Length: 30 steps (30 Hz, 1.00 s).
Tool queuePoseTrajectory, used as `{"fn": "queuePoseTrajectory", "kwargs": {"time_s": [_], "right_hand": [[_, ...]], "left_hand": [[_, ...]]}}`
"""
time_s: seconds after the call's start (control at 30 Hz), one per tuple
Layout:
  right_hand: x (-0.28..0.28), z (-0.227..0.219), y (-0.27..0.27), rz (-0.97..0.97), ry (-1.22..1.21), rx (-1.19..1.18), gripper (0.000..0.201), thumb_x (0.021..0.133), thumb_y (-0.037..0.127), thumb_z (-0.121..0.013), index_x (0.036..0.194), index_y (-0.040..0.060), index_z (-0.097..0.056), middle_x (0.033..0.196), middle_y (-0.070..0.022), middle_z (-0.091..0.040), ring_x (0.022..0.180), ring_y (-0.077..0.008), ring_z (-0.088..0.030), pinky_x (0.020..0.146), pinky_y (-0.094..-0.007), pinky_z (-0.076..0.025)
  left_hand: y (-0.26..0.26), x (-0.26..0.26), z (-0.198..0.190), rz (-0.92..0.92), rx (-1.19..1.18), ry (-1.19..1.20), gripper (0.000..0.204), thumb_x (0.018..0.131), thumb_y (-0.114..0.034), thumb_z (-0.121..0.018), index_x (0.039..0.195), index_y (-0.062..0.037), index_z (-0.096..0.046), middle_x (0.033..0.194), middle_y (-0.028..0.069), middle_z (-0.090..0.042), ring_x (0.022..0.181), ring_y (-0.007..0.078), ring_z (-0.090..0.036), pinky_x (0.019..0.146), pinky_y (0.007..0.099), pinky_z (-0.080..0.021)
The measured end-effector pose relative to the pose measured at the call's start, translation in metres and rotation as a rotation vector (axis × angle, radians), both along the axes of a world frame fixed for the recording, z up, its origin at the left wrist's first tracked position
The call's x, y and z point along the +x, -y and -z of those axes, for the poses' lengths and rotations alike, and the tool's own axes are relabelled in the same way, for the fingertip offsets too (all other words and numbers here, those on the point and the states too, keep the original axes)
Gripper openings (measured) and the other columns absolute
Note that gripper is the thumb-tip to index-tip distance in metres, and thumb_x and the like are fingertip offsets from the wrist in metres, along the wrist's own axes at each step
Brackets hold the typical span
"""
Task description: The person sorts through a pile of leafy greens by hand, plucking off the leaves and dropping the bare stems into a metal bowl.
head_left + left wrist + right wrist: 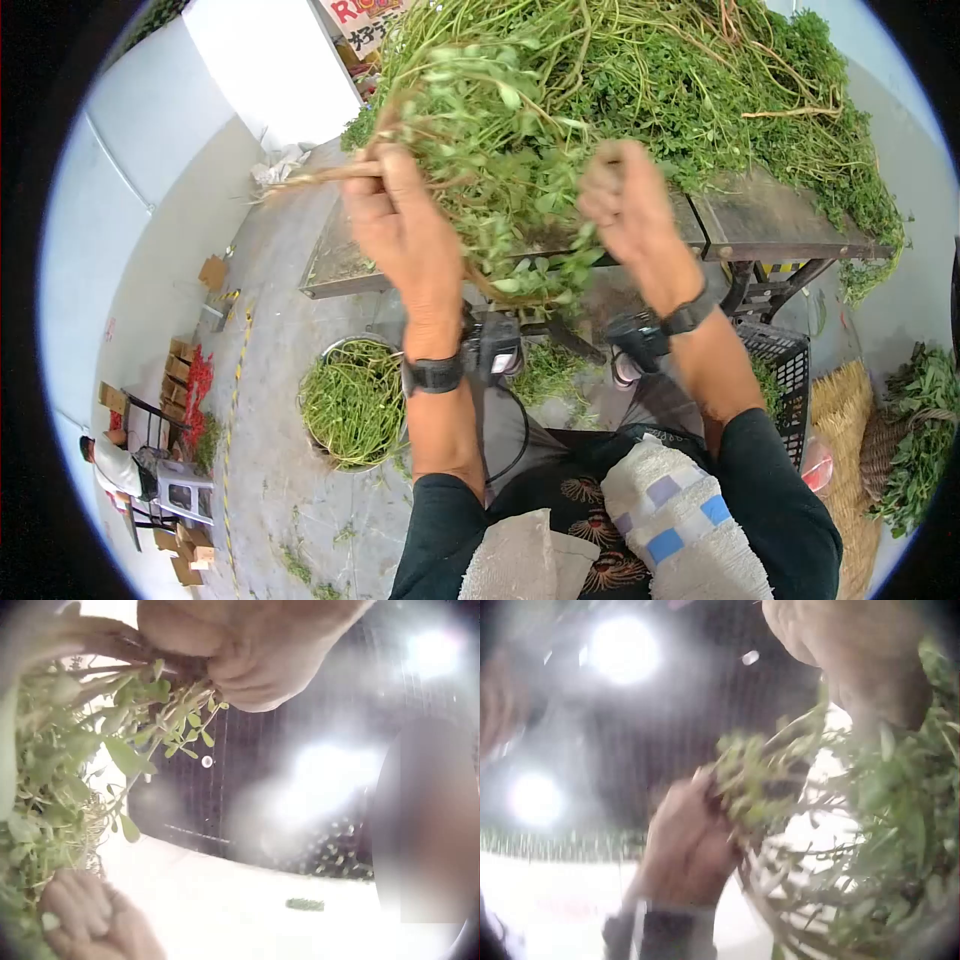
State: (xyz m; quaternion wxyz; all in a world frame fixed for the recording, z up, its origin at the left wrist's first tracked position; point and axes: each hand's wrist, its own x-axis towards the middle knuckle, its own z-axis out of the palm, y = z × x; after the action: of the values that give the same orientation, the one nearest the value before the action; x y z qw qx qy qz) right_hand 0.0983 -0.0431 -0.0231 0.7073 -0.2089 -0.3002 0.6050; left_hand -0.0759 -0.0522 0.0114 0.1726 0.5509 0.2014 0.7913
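My left hand [405, 225] grips a bunch of leafy plants [480, 110] near the root end, over the table's left part. Pale brown roots [310, 178] stick out on the hand's left, while long stems with small rounded leaves arch right and hang below the table edge. In the left wrist view the stems [112, 637] run into the fingers. My right hand [632, 205] is held to the right of this bunch with its fingers curled. A small leaf [49, 921] shows at its fingers in the left wrist view; I cannot tell whether they hold it.
A big heap of greens [680, 100] covers the table [780, 215]. Below left stands a round tub [355, 405] of cut stems. A black crate [785, 370] and a woven mat [840, 430] are at the right. Far left, a person [120, 465] sits near boxes.
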Motion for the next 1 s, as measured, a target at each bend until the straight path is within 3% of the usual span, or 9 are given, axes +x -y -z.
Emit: {"fn": "queuePoseTrajectory", "kwargs": {"time_s": [0.03, 0.2, 0.3, 0.37, 0.47, 0.5, 0.57, 0.63, 1.0], "right_hand": [[0.012, -0.003, 0.003, -0.014, -0.001, 0.086, 0.017, 0.088, 0.012, -0.042, 0.071, 0.0099, -0.044, 0.052, 0.005, -0.026, 0.04, -0.007, -0.023, 0.035, -0.0238, -0.021], [0.033, -0.025, 0.025, 0.053, 0.152, 0.118, 0.019, 0.095, 0.02, -0.043, 0.084, 0.0056, -0.049, 0.055, 0.0053, -0.03, 0.043, -0.0047, -0.025, 0.036, -0.02, -0.02], [0.046, -0.037, 0.034, 0.061, 0.256, 0.257, 0.019, 0.095, 0.025, -0.046, 0.092, 0.0068, -0.051, 0.059, 0.0054, -0.03, 0.045, -0.0042, -0.024, 0.038, -0.019, -0.02], [0.047, -0.048, 0.046, 0.056, 0.243, 0.294, 0.02, 0.094, 0.024, -0.047, 0.089, 0.0053, -0.052, 0.061, 0.0049, -0.039, 0.046, -0.0036, -0.032, 0.039, -0.0182, -0.025], [0.038, -0.06, 0.063, 0.307, 0.244, 0.167, 0.02, 0.092, 0.024, -0.05, 0.095, 0.0049, -0.055, 0.065, 0.0045, -0.045, 0.048, -0.0035, -0.037, 0.04, -0.0176, -0.028], [0.039, -0.059, 0.064, 0.309, 0.32, 0.163, 0.022, 0.092, 0.025, -0.051, 0.098, 0.0041, -0.055, 0.065, 0.0045, -0.046, 0.048, -0.0038, -0.038, 0.04, -0.0173, -0.029], [0.043, -0.053, 0.063, 0.313, 0.474, 0.145, 0.028, 0.091, 0.025, -0.053, 0.106, 0.0024, -0.056, 0.065, 0.0046, -0.047, 0.049, -0.0042, -0.041, 0.041, -0.0166, -0.03], [0.054, -0.039, 0.033, 0.296, 0.425, 0.078, 0.026, 0.091, 0.025, -0.051, 0.101, 0.0018, -0.058, 0.06, 0.0055, -0.042, 0.045, -0.0045, -0.036, 0.039, -0.0174, -0.026], [0.049, -0.021, 0.015, 0.262, 0.779, 0.154, 0.031, 0.089, 0.031, -0.058, 0.099, 0.0026, -0.064, 0.051, 0.0114, -0.033, 0.042, -0.0008, -0.025, 0.039, -0.0193, -0.017]], "left_hand": [[0.007, -0.006, -0.014, 0.148, -0.013, 0.131, 0.022, 0.093, -0.019, -0.052, 0.101, 0.0011, -0.051, 0.088, 0.0049, -0.054, 0.065, 0.0081, -0.053, 0.048, 0.021, -0.046], [0.034, -0.026, -0.068, -0.013, -0.053, 0.076, 0.023, 0.094, -0.021, -0.047, 0.102, -0.0006, -0.053, 0.092, 0.0114, -0.063, 0.068, 0.0136, -0.059, 0.052, 0.0221, -0.046], [0.049, -0.04, -0.097, 0.012, -0.039, 0.324, 0.028, 0.09, -0.033, -0.056, 0.087, -0.0049, -0.054, 0.072, 0.0019, -0.056, 0.057, 0.0076, -0.052, 0.041, 0.0197, -0.039], [0.05, -0.051, -0.103, 0.24, 0.158, 0.271, 0.028, 0.09, -0.035, -0.056, 0.086, -0.0071, -0.054, 0.076, 0.002, -0.06, 0.058, 0.0073, -0.053, 0.042, 0.02, -0.038], [0.024, -0.044, -0.075, 0.181, -0.122, 0.183, 0.032, 0.092, -0.037, -0.051, 0.09, -0.0052, -0.057, 0.078, 0.0028, -0.055, 0.063, 0.0097, -0.049, 0.044, 0.0207, -0.038], [0.01, -0.031, -0.068, 0.454, -0.31, 0.388, 0.033, 0.092, -0.038, -0.05, 0.09, -0.0063, -0.057, 0.081, 0.0023, -0.052, 0.065, 0.01, -0.047, 0.045, 0.0202, -0.039], [-0.011, -0.011, -0.042, 0.589, -0.251, 0.188, 0.031, 0.092, -0.038, -0.051, 0.085, -0.0078, -0.056, 0.079, 0.003, -0.054, 0.065, 0.0113, -0.048, 0.046, 0.0204, -0.041], [-0.047, 0.003, -0.021, 0.689, -0.419, 0.408, 0.028, 0.091, -0.035, -0.053, 0.091, -0.0066, -0.057, 0.085, 0.0032, -0.058, 0.066, 0.0121, -0.053, 0.046, 0.0253, -0.044], [-0.086, -0.005, 0.039, 0.517, -0.52, 0.42, 0.024, 0.09, -0.031, -0.055, 0.092, -0.0075, -0.053, 0.082, 0.0037, -0.058, 0.066, 0.015, -0.056, 0.045, 0.0275, -0.041]]}}
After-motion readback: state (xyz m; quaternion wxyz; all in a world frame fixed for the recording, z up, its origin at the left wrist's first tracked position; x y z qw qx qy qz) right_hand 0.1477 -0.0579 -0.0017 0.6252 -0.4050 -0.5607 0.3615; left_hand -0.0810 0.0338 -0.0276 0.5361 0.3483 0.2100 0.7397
